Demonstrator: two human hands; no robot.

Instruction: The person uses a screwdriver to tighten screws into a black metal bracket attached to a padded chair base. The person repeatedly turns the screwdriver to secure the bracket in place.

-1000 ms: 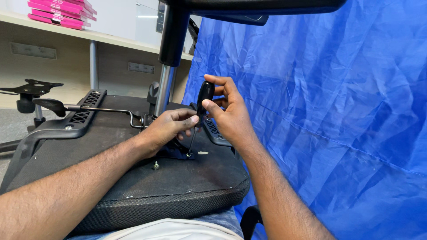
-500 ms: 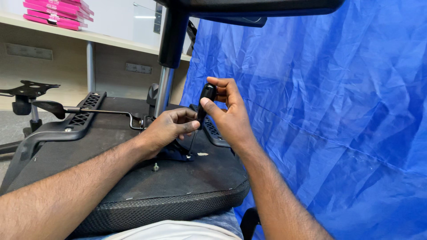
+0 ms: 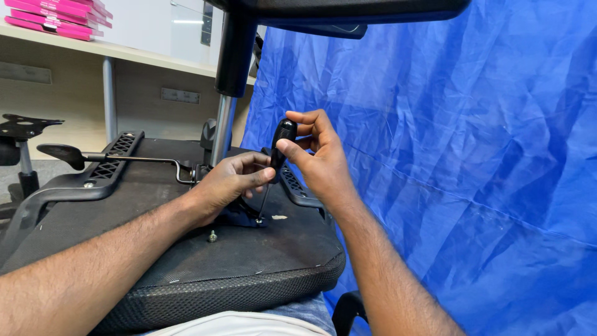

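Black-handled screwdriver (image 3: 278,160) stands nearly upright, tip down on the metal plate (image 3: 239,216) under an upturned chair seat (image 3: 205,261). Right hand (image 3: 317,158) has its fingers closed round the handle; left hand (image 3: 230,183) pinches the shaft. A loose bolt (image 3: 212,236) stands on the seat nearby.

This looks like an office used for furniture assembly. A pale desk (image 3: 124,53) on grey metal legs runs along the back wall, with a stack of pink packets (image 3: 56,15) on top and wall sockets (image 3: 180,95) beneath it. An upturned office chair seat (image 3: 186,261) fills the foreground, and a blue tarpaulin (image 3: 448,155) hangs as a backdrop on the right.
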